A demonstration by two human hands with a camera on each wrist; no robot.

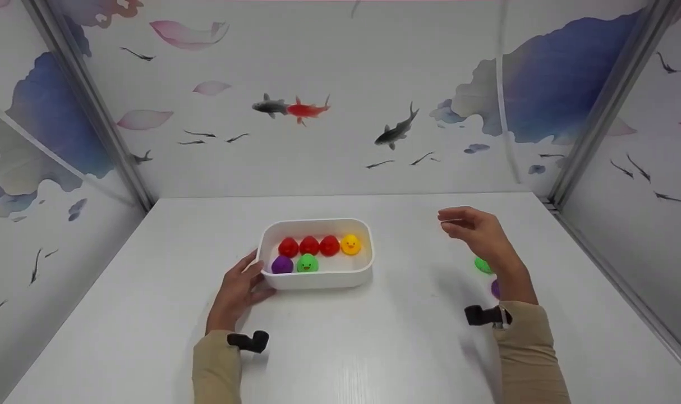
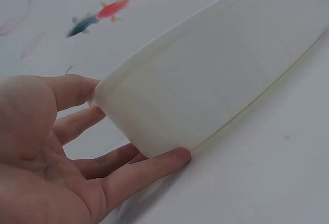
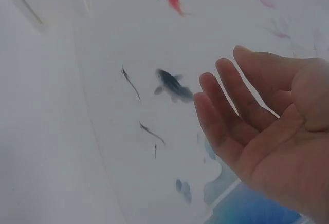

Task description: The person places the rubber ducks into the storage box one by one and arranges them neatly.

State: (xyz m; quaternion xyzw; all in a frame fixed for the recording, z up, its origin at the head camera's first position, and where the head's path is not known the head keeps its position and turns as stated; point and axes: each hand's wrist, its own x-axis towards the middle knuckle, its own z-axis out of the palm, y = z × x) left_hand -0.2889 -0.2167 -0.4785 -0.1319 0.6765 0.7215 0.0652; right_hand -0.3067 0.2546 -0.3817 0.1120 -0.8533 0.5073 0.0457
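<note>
A white rectangular plastic box [image 1: 318,279] stands on the table, with my left hand [image 1: 237,293] gripping its left end. In the left wrist view the fingers [image 2: 146,175] of that hand reach round the corner of the box, at the rim and low on the wall. Inside the box, three round red toys [image 1: 309,246] and a yellow toy duck [image 1: 350,244] line the back. A purple toy [image 1: 282,265] and a green toy duck [image 1: 307,263] sit in front of them. My right hand [image 1: 478,233] hovers to the right, holding nothing, its fingers loosely bent.
On the table's right side, a green toy [image 1: 482,265] and a purple toy [image 1: 495,288] lie partly hidden behind my right forearm. White panels [image 1: 329,163] painted with fish and petals enclose the table at the back and both sides.
</note>
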